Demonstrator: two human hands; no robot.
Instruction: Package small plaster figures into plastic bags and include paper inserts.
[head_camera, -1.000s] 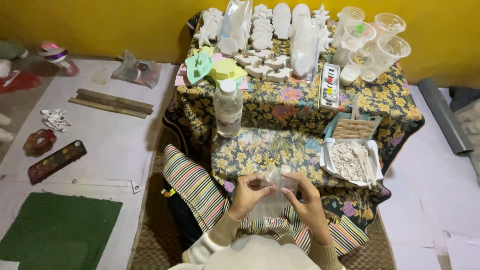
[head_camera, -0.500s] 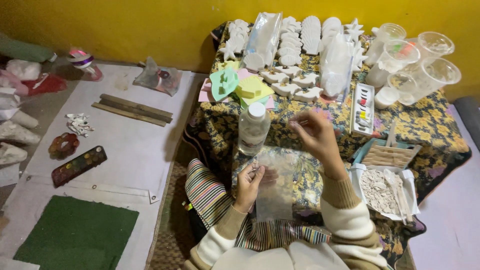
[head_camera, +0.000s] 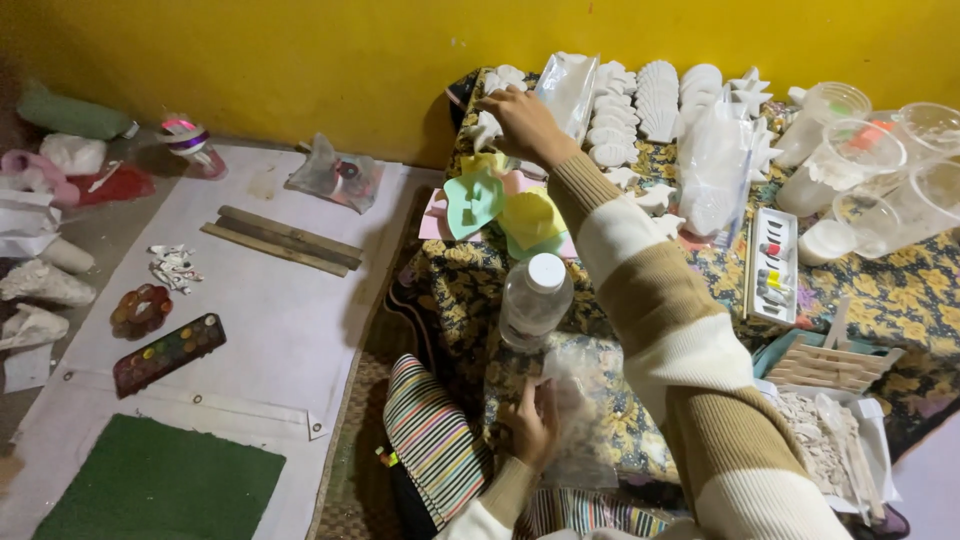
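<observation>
My left hand (head_camera: 530, 425) holds a clear plastic bag (head_camera: 580, 410) low over the floral cloth of the table (head_camera: 900, 290), near my lap. My right hand (head_camera: 518, 118) is stretched far forward, sleeve striped tan and white, its fingers curled over a small white plaster figure (head_camera: 485, 130) at the table's far left corner. Rows of more white plaster figures (head_camera: 640, 100) lie beside it. A clear plastic bottle with a white cap (head_camera: 535, 300) stands under my right forearm, and coloured moulds (head_camera: 500, 205) lie just behind the bottle.
Clear plastic cups (head_camera: 870, 160) stand at the far right, with a strip of paint pots (head_camera: 772, 265) and a tray of white bits and wooden sticks (head_camera: 830, 400). On the floor mat to the left lie wooden sticks (head_camera: 280, 240), a paint palette (head_camera: 168, 352) and a green mat (head_camera: 160, 485).
My right hand left the plastic bag and reached forward and left to the white figures at the far corner. My left hand stayed on the bag. The view shifted.
</observation>
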